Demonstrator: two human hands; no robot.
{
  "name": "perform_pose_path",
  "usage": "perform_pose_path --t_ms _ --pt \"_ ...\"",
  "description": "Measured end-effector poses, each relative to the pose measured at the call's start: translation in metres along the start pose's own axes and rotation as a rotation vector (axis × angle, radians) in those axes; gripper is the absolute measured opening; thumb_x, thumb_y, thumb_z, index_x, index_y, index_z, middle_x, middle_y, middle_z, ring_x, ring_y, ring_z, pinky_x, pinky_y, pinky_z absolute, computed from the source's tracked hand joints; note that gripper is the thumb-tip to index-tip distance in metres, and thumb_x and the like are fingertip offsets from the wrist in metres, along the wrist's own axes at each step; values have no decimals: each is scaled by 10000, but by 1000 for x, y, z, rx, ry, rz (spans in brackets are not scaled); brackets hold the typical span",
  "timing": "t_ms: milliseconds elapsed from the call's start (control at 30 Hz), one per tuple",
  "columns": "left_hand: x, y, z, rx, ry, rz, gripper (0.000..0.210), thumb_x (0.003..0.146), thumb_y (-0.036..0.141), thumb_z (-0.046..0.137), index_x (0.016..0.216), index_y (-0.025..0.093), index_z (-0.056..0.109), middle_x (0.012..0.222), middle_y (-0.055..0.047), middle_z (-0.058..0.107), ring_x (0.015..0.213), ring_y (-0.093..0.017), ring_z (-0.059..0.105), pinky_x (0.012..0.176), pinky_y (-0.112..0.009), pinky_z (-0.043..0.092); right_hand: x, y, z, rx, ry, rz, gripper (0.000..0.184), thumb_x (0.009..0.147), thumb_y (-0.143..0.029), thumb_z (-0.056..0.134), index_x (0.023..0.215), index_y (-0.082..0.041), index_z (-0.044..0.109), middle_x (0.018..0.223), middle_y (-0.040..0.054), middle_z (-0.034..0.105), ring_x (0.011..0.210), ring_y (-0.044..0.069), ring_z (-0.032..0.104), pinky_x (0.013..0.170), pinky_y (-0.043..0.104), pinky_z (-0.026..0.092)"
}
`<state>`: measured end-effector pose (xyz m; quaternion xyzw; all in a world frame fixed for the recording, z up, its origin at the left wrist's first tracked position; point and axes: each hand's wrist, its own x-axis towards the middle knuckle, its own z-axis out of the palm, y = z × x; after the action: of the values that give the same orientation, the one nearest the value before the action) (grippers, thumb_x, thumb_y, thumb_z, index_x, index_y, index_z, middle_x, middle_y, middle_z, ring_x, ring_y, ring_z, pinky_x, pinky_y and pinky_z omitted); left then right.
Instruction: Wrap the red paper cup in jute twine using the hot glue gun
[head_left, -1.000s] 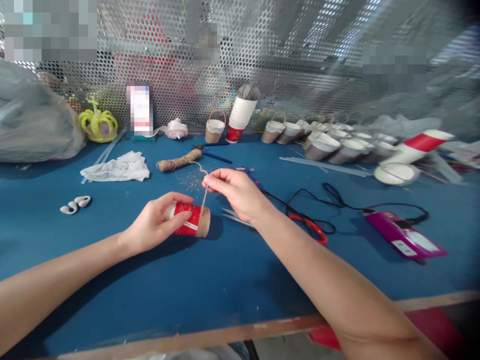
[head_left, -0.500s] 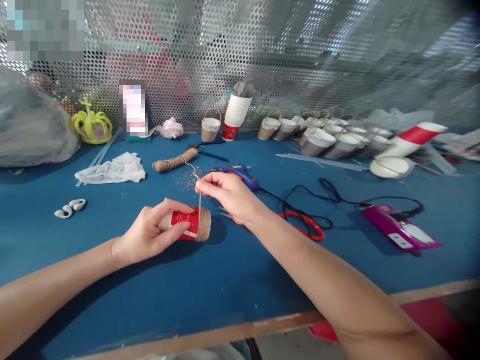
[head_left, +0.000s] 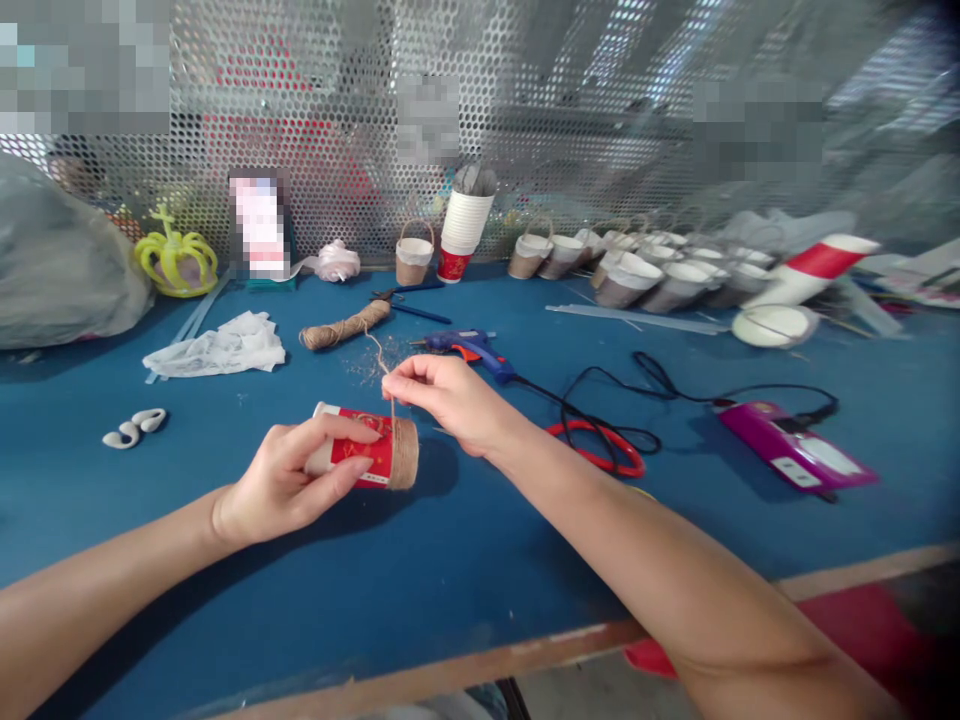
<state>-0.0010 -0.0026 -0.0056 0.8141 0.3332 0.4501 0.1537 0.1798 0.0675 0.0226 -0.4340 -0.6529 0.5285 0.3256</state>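
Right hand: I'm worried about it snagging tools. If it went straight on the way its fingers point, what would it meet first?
The right hand points left and slightly away, pinching the twine. Straight on, it would likely cross bare blue table just past the cup first; depth is hard to judge.

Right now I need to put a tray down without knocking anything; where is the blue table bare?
Bare blue table runs along the near edge, below the left hand holding the red cup. Another patch lies between the white clips and that cup. The back row of wrapped cups and the cables are crowded.
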Motion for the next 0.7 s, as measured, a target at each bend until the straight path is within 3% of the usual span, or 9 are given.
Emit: perform_pose_path --t_ms 133,700 --pt "0 0 0 6 4 10 130 808 141 560 937 142 577 456 99 419 374 -32 305 385 -117 323 -1 1 0 -29 -18 28 176 715 -323 614 687 -150 601 667 -2 591 613 104 492 602 261 360" --pt "1 6 -4 32 6 27 149 804 155 567 949 186 578 476 70 510 361 -57 398 391 -159 356 -4 -1 3 -29 -81 83 177 691 -320 623 658 -149 587 636 -20 552 601 102 459 610 267 339"
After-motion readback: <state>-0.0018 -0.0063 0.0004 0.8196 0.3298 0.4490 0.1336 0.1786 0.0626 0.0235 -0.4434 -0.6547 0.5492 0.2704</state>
